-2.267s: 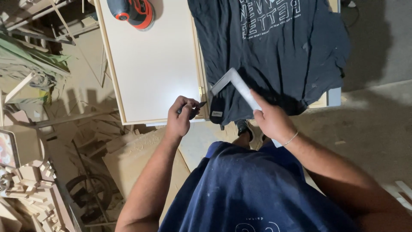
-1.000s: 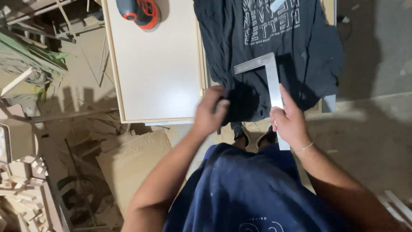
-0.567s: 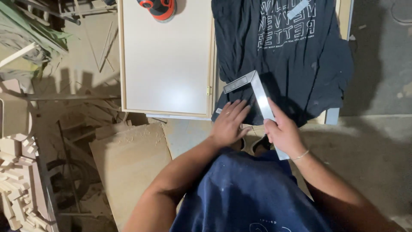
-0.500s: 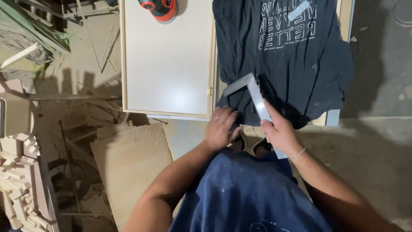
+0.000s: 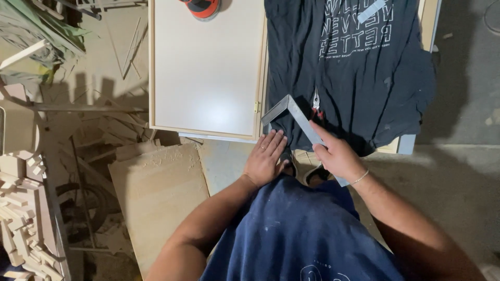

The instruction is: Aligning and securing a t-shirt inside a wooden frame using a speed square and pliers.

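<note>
Left hand (image 5: 264, 162) now flat, fingers spread, off the square (image 5: 298, 118) — right hand (image 5: 336, 156) alone grips it over the shirt (image 5: 359, 78).

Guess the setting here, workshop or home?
Likely a woodworking shop: offcuts piled on the left, a white framed panel with an orange sander on it, and a metal square under the right hand.

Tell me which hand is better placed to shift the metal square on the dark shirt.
Right, probably. The right hand already grips the long arm of the square, index finger along the blade. The left hand lies flat and open beside it at the panel edge, apparently not holding the square.
</note>
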